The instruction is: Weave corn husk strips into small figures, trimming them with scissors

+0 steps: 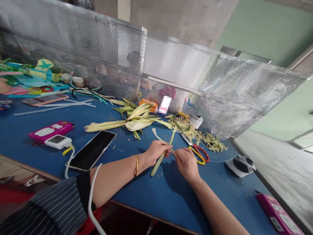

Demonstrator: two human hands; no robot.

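Observation:
My left hand [157, 150] is closed in a pinch on a long pale green leaf strip [160, 158] that runs from near the blue table [151, 195] up toward the back. My right hand [186, 163] is closed on the same strip just to the right, the two hands almost touching. A thinner cream strip [156, 134] curls up behind my left fingers. A gold bangle sits on my left wrist. A heap of pale green leaves [133, 121] lies beyond my hands.
Red and yellow scissors [198, 152] lie right of my hands beside leaf scraps [195, 132]. A dark phone [91, 150], a white power bank [58, 141] and a pink device [51, 130] lie left. A perforated metal screen [171, 68] walls the back. A small white fan [241, 165] stands right.

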